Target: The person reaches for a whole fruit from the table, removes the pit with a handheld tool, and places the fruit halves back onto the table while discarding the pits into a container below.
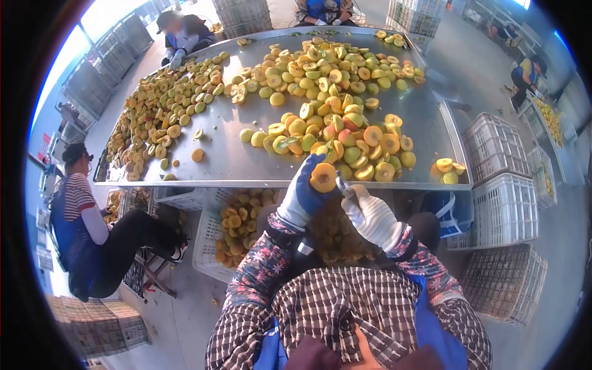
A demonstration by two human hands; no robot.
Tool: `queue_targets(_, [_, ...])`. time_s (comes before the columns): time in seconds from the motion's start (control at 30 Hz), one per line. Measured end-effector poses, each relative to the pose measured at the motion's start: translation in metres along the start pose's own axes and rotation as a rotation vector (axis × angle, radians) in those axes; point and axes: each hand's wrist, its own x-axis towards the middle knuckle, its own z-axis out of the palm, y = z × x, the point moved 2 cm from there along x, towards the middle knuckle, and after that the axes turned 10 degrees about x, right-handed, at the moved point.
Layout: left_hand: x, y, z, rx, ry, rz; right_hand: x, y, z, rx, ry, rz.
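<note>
My left hand (303, 196), in a blue and white glove, holds a halved fruit (324, 177) with its orange cut face and central hollow turned up. Just right of it, my right hand (369, 216), in a whitish knit glove, grips a small metal tool (343, 185) whose tip points toward the fruit half. Both hands are at the near edge of the metal table (228, 148). Right beyond them lies a heap of halved yellow-green fruit (345, 139), some cut side up.
A larger pile of fruit halves (179, 105) covers the table's left side. Below the edge stands a white crate of fruit (237, 228). Stacked crates (505, 209) stand at the right. A seated person (80, 216) is at the left; others sit beyond the table.
</note>
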Motion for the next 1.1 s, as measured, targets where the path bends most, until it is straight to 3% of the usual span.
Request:
queue_targets(0.03, [-0.001,0.009,0.001,0.206,0.077,0.135,0.000,0.002,0.002,-0.078,0.004,-0.005])
queue_targets(0.07, [-0.006,0.004,0.011,0.200,0.073,0.133,0.000,0.001,0.002,-0.081,0.005,0.002])
queue_targets(0.13, [-0.016,-0.015,0.031,-0.791,0.031,-0.428,-0.002,-0.001,0.003,-0.281,-0.002,0.037])
queue_targets(0.17, [-0.016,-0.013,0.031,-0.794,0.028,-0.430,-0.003,-0.001,0.003,-0.283,-0.001,0.041])
queue_targets(0.23, [-0.017,-0.005,0.034,-1.574,-0.045,-0.762,-0.004,0.001,0.005,-0.385,-0.025,0.091])
queue_targets(0.27, [-0.020,-0.009,0.038,-1.574,-0.047,-0.763,-0.004,0.002,0.005,-0.385,-0.024,0.093])
queue_targets(0.33, [-0.023,-0.015,0.040,-0.700,-0.097,-0.338,-0.005,0.005,0.007,-0.477,-0.096,0.139])
queue_targets(0.43, [-0.026,-0.018,0.036,-0.506,-0.108,-0.230,-0.008,0.005,0.010,-0.496,-0.133,0.099])
queue_targets(0.57, [-0.030,-0.018,0.038,-0.662,-0.033,-0.411,-0.012,0.012,0.017,-0.498,-0.208,0.136])
queue_targets(0.63, [-0.029,-0.009,0.039,-1.264,0.068,-0.842,-0.015,0.020,0.022,-0.465,-0.173,0.074])
queue_targets(0.77, [-0.029,-0.007,0.049,-1.432,0.125,-0.819,-0.018,0.018,0.029,-0.386,-0.216,0.167])
queue_targets(0.87, [-0.031,-0.006,0.046,-1.261,0.146,-0.803,-0.018,0.021,0.029,-0.109,-0.136,0.174])
queue_targets(0.97, [-0.028,-0.003,0.040,-1.285,0.104,-0.733,-0.009,0.023,0.011,-0.135,-0.213,0.127])
queue_targets(1.03, [-0.027,0.004,0.029,-1.018,-0.121,-0.597,-0.004,0.018,-0.002,-0.379,-0.358,0.044])
queue_targets(1.07, [-0.029,0.009,0.028,-0.943,-0.069,-0.487,-0.004,0.024,-0.002,-0.382,-0.358,0.000])
queue_targets(1.1, [-0.032,0.004,0.032,-0.942,-0.066,-0.498,-0.002,0.025,-0.001,-0.404,-0.375,0.012])
